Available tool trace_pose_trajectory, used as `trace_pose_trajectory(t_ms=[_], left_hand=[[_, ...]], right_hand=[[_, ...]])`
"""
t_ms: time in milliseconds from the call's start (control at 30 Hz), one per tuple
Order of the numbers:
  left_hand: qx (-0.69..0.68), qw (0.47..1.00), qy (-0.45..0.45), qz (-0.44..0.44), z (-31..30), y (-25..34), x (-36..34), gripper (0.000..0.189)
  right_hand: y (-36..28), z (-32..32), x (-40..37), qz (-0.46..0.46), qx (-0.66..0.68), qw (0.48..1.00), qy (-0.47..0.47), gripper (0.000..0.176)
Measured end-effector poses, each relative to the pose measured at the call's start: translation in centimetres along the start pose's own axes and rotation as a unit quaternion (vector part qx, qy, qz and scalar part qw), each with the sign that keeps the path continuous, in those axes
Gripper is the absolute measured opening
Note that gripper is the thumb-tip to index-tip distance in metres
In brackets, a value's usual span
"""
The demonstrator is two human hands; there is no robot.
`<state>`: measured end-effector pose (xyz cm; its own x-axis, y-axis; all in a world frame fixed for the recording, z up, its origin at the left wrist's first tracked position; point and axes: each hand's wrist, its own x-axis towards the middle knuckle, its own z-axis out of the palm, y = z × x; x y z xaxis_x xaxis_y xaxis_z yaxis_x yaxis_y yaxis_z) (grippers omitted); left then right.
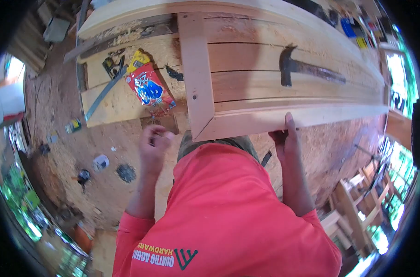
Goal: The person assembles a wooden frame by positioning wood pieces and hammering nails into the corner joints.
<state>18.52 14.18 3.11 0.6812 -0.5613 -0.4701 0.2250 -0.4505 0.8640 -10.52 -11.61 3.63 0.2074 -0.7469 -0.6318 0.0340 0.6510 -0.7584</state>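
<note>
My right hand (287, 141) is closed on the near rail of a pale wooden frame (251, 121), thumb on top and fingers underneath. The frame's mitred corner points toward my body, left of that hand. My left hand (155, 144) hovers in front of the bench edge with its fingers curled together; whatever it may hold is too small to make out. Beyond it lies a shiny red and blue packet (150, 90). A claw hammer (309, 71) rests on the boards inside the frame.
A handsaw with a yellow handle (138, 60) and a dark hand plane (112, 68) lie on the plank workbench (110, 106). Wood shavings are scattered around. On the floor are a white container (100, 162) and a small can (73, 125). Wooden pieces (358, 203) stand at right.
</note>
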Motion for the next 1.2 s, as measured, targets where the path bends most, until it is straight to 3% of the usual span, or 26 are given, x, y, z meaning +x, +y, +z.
trace_pose_trajectory(t_ms=[33,133,233,300,400,433,500,533,567,600,667,733,800,867,967,1067,1167,1200], left_hand=[[0.0,0.998,0.037,0.057,-1.1,2.5,1.0,0.029],[0.136,0.962,-0.108,0.21,0.6,10.1,5.1,0.033],[0.322,0.81,-0.284,0.399,8.2,15.7,5.8,0.048],[0.344,0.727,-0.354,0.477,13.3,14.2,6.0,0.065],[0.408,0.688,-0.368,0.474,17.2,12.4,5.6,0.075],[0.408,0.704,-0.375,0.444,17.8,12.0,6.0,0.075],[0.404,0.711,-0.368,0.444,18.3,12.6,6.0,0.073],[0.402,0.712,-0.372,0.439,18.4,12.5,5.9,0.071],[0.388,0.712,-0.378,0.447,18.2,12.1,6.0,0.07],[0.371,0.717,-0.378,0.454,18.2,11.7,6.3,0.069],[0.37,0.716,-0.381,0.452,18.4,11.9,6.7,0.068],[0.405,0.703,-0.395,0.431,18.5,12.8,6.4,0.066],[0.388,0.705,-0.39,0.447,18.6,12.4,6.3,0.066],[0.37,0.708,-0.391,0.456,18.5,12.3,6.6,0.065],[0.348,0.713,-0.393,0.465,18.5,12.1,6.6,0.064],[0.374,0.689,-0.387,0.486,18.5,12.0,7.0,0.067],[0.384,0.66,-0.389,0.516,18.4,11.3,7.3,0.069],[0.352,0.656,-0.393,0.54,18.6,11.2,7.7,0.069]], right_hand=[[-0.2,0.6,-0.2,0.001,-0.001,1.0,0.021,0.05],[-0.6,2.3,-0.9,-0.004,0.015,0.998,0.061,0.048],[-0.4,2.2,-1.1,-0.014,0.007,0.997,0.073,0.045],[-0.7,2.9,-1.6,-0.034,0.015,0.996,0.086,0.044],[0.0,2.1,-1.0,-0.072,0.031,0.995,0.062,0.047],[-0.3,2.0,-1.0,-0.097,0.031,0.994,0.046,0.043],[-3.3,0.5,-1.1,0.012,-0.184,0.982,0.029,0.043],[-4.9,-0.4,-2.0,0.075,-0.285,0.955,0.024,0.044],[-7.9,-1.0,-2.8,0.051,-0.519,0.853,-0.002,0.047],[-10.3,-1.3,-2.8,-0.015,-0.57,0.821,0.022,0.041],[-13.9,-1.9,-1.4,-0.153,-0.661,0.731,0.071,0.033],[-15.7,-1.6,3.2,-0.427,-0.641,0.63,0.094,0.028],[-16.1,-1.1,10.0,-0.51,-0.642,0.57,0.059,0.032],[-14.9,-0.8,15.2,-0.443,-0.739,0.501,0.081,0.032],[-16.6,0.8,16.4,-0.346,-0.8,0.49,0.023,0.032],[-19.3,2.8,12.8,-0.434,-0.799,0.41,0.07,0.026],[-22.4,5.5,4.8,-0.348,-0.532,0.755,0.159,0.022],[-22.4,5.9,1.7,-0.331,-0.572,0.721,0.208,0.025]])
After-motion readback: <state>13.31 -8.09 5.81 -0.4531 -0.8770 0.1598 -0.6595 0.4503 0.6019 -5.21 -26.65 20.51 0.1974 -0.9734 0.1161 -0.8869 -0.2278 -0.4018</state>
